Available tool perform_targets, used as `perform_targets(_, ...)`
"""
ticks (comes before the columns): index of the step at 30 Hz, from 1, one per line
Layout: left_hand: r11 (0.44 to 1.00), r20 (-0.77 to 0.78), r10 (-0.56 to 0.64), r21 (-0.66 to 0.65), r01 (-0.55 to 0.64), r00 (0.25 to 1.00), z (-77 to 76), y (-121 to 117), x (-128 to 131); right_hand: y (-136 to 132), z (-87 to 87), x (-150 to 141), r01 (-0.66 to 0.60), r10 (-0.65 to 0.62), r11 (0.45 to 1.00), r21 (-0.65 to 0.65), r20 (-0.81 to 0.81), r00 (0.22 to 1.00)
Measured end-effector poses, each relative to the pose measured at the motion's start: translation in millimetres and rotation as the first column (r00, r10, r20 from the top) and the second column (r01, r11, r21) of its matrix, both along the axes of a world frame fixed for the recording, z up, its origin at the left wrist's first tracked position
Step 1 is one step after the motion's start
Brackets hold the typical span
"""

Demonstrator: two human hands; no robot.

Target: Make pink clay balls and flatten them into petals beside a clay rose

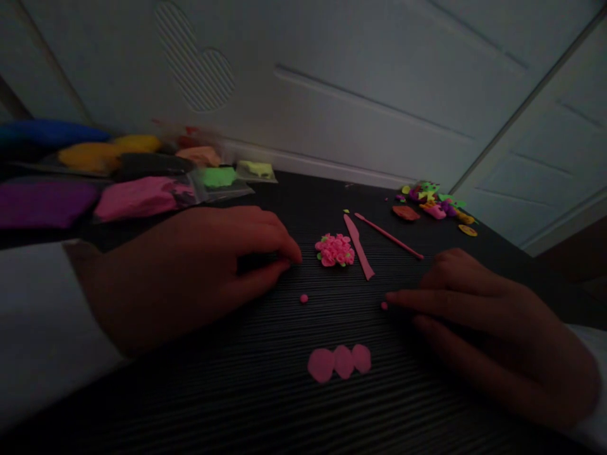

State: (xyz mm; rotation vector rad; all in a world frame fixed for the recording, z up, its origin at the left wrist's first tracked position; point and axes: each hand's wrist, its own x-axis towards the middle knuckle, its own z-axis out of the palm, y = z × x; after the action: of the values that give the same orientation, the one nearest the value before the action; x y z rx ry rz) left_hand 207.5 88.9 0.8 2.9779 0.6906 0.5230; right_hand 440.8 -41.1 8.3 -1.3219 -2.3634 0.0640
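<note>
My left hand (pixel 203 265) rests left of a pink clay flower cluster (pixel 334 250) with bits of green. Its thumb and index tips come together, and nothing shows between them. Below those fingertips lies a small pink clay ball (pixel 304 299). My right hand (pixel 488 328) reaches in from the right, index finger stretched out and thumb apart. That fingertip is at a second pink ball (pixel 384 306), seemingly touching its edge. Nearer to me, three flat pink clay discs (pixel 344 362) overlap in a row.
A pink plastic knife (pixel 359 246) and a thin pink modelling stick (pixel 389 236) lie beyond the hands. Bags of coloured clay (pixel 137 197) line the back left. Several colourful clay pieces (pixel 436 202) are heaped at the back right. A white panel (pixel 332 82) closes off the table's far side.
</note>
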Motion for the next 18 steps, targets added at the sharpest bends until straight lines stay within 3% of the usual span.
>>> perform_targets(4, 0.999, 0.050, -0.032, 0.021, 0.031, 0.998, 3.9, -2.7, 0.9, 0.2, 1.3, -0.7, -0.014, 0.014, 1.000, 0.001, 0.032, 0.999)
perform_targets(7, 1.000, -0.011, 0.019, -0.021, -0.020, 1.000, 7.6, -6.1, 2.4, 0.2, 1.8, -0.9, -0.025, 0.024, 1.000, 0.012, 0.045, 0.999)
perform_targets(8, 1.000, 0.044, -0.027, 0.011, 0.026, 0.999, 8.8, -7.2, 3.1, 0.4, 1.7, -0.9, -0.025, 0.024, 1.000, 0.014, 0.049, 0.999)
perform_targets(10, 0.999, -0.031, 0.033, -0.036, -0.035, 0.999, 10.0, -8.5, 4.3, 1.1, 1.4, -1.0, -0.022, 0.021, 1.000, 0.011, 0.055, 0.998)
perform_targets(18, 0.998, 0.064, -0.047, 0.039, 0.045, 0.997, -2.5, 1.8, 0.0, 0.0, 2.0, -1.1, -0.009, 0.008, 1.000, 0.019, 0.074, 0.997)
